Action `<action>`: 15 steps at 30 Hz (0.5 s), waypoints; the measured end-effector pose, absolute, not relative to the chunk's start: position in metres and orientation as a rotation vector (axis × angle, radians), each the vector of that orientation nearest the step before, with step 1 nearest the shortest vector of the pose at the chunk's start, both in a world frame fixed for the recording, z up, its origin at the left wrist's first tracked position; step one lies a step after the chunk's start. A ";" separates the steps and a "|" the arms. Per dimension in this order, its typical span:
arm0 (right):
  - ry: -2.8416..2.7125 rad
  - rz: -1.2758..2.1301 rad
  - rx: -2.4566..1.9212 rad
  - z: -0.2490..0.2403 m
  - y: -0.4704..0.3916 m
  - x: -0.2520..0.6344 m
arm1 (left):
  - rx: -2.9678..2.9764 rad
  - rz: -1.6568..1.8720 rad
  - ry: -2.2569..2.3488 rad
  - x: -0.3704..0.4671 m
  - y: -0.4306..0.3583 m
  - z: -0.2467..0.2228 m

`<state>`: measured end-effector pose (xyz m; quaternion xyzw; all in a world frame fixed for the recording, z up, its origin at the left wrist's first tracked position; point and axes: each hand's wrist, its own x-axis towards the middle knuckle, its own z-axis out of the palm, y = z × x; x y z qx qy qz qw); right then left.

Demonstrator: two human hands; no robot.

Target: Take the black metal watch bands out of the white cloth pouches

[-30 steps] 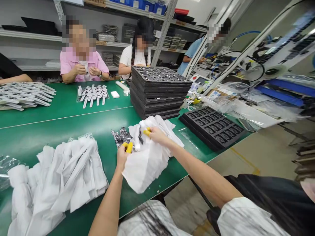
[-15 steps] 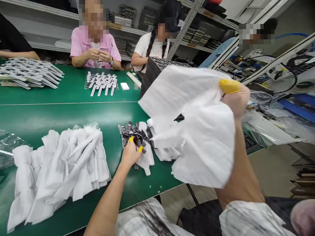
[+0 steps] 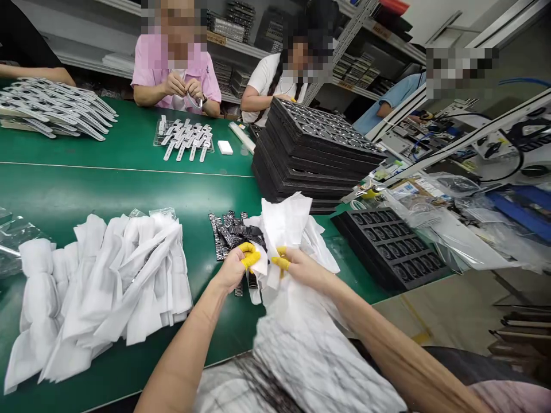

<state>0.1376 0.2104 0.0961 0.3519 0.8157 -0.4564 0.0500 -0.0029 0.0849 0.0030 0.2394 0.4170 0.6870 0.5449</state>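
Note:
Yellow covers sit on some fingertips of both hands. My left hand (image 3: 236,265) is closed on a piece of white sheet, just in front of a pile of black patterned strips (image 3: 230,226). Close beside it on the right, my right hand (image 3: 297,265) pinches a large thin white sheet (image 3: 286,221), which stands up above the fingers and hangs down towards my lap. More white sheets (image 3: 321,246) lie behind my right hand. A big heap of white wrapped bundles (image 3: 103,281) spreads over the left of the green table (image 3: 206,192).
Tall stacked black trays (image 3: 301,155) stand behind my hands, with a lower tray stack (image 3: 391,246) at the right. Across the table are people, white straps (image 3: 187,137) and a strap pile (image 3: 55,106). Plastic bags (image 3: 473,229) lie far right.
My right hand has come down and left with the white sheet, uncovering the black trays. My left hand has moved slightly right from the black strips and now grips white sheet.

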 end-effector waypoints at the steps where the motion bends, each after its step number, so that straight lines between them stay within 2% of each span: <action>1: 2.397 -1.495 1.103 0.087 0.209 0.138 | 0.563 1.629 0.938 0.004 0.086 0.003; 5: 2.129 -1.781 1.255 0.068 0.212 0.134 | 0.593 1.517 0.796 0.021 0.085 0.002; 9: 1.989 -2.021 1.350 0.071 0.222 0.122 | 0.579 1.518 0.797 0.008 0.085 -0.005; 12: 1.985 -2.164 1.374 0.091 0.234 0.111 | 0.484 1.669 0.932 -0.007 0.088 -0.012; 15: 2.119 -2.234 1.401 0.133 0.250 0.104 | 0.422 1.756 1.065 -0.010 0.090 -0.016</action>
